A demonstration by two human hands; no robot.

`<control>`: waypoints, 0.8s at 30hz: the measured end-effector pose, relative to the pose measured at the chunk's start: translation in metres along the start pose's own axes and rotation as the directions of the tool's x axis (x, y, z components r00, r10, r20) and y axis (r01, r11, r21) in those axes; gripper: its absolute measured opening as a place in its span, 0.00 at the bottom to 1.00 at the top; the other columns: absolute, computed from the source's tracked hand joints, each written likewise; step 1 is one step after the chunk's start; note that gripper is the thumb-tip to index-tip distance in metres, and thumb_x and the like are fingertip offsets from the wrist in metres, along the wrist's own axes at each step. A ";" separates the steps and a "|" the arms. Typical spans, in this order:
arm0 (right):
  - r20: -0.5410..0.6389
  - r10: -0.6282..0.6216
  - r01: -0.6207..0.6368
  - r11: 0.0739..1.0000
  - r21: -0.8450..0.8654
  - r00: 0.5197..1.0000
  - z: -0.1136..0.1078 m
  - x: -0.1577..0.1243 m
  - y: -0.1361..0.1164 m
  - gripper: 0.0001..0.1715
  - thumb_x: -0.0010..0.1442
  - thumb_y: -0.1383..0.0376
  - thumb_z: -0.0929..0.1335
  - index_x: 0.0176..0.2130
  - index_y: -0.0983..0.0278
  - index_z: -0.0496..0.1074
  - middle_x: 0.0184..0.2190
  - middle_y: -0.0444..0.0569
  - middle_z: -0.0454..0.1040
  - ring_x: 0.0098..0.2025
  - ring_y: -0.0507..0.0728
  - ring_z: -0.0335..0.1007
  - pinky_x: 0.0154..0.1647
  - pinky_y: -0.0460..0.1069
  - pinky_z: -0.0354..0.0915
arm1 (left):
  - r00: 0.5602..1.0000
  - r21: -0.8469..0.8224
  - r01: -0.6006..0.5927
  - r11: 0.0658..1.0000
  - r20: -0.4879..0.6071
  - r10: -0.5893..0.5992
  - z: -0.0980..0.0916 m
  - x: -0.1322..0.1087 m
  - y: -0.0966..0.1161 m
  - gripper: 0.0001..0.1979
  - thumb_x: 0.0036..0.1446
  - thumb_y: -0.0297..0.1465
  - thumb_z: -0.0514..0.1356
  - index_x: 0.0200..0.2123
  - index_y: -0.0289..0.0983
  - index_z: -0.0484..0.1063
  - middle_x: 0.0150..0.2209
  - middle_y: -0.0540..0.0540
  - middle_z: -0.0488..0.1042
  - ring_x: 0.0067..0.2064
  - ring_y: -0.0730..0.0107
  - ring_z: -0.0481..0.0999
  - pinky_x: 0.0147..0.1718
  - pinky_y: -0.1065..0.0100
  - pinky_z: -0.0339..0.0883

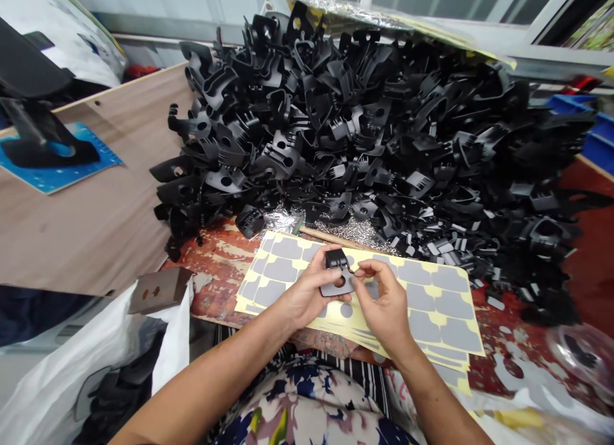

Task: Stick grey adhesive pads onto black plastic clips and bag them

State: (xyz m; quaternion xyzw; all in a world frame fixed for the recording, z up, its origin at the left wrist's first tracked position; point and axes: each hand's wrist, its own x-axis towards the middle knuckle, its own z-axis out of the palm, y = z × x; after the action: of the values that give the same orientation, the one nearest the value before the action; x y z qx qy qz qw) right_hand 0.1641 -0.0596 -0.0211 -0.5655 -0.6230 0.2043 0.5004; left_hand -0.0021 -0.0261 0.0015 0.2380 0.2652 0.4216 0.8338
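My left hand [307, 290] is closed around a small black plastic part [336, 259] with a grey face and a round hole. The thumb lies across its front, beside the hole. At the part's right edge, my right hand [384, 301] pinches with thumb and forefinger; whatever is between those fingertips is too small to make out. Both hands are above a stack of yellow sheets [463, 336] bearing grey die-cut stickers. Behind the sheets lies a hammer [336, 236] with a wooden handle, partly covered, among a scatter of small metal pins [367, 231].
A big heap of black plastic parts [316, 106] fills the back of the red worn table [211, 291]. At left are a brown block [160, 290] and a white sack [52, 381] holding black parts. A clear plastic container [582, 355] stands at right, near a blue crate [602, 141].
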 end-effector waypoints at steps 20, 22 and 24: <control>0.059 0.222 -0.229 0.944 0.237 0.973 0.001 -0.004 -0.010 0.31 0.60 0.65 0.71 0.60 0.54 0.64 0.47 0.46 0.65 0.32 0.51 0.76 0.39 0.51 0.78 | 0.952 0.434 -0.229 0.871 -0.084 0.293 -0.003 0.002 -0.019 0.28 0.47 0.32 0.76 0.46 0.44 0.63 0.36 0.52 0.70 0.31 0.69 0.72 0.25 0.71 0.73; 0.029 0.076 -0.077 0.996 0.053 0.997 0.003 -0.010 -0.013 0.28 0.64 0.68 0.68 0.61 0.53 0.65 0.49 0.50 0.66 0.36 0.54 0.77 0.46 0.55 0.77 | 0.941 0.447 -0.249 0.859 -0.098 0.324 -0.003 0.003 -0.020 0.28 0.46 0.29 0.76 0.45 0.44 0.64 0.35 0.53 0.70 0.32 0.71 0.72 0.28 0.73 0.71; 0.028 -0.133 0.136 0.971 -0.194 0.991 0.005 -0.019 -0.015 0.28 0.67 0.71 0.66 0.62 0.50 0.66 0.52 0.53 0.68 0.43 0.58 0.76 0.52 0.60 0.73 | 0.924 0.458 -0.272 0.846 -0.121 0.363 -0.002 0.006 -0.023 0.28 0.45 0.28 0.76 0.45 0.43 0.66 0.33 0.54 0.69 0.33 0.73 0.71 0.31 0.76 0.69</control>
State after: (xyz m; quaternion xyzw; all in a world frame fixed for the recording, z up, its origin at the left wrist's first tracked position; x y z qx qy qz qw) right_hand 0.1494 -0.0789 -0.0184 -0.5669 -0.6807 0.1118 0.4503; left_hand 0.0128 -0.0334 -0.0162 0.4135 0.3925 0.5066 0.6467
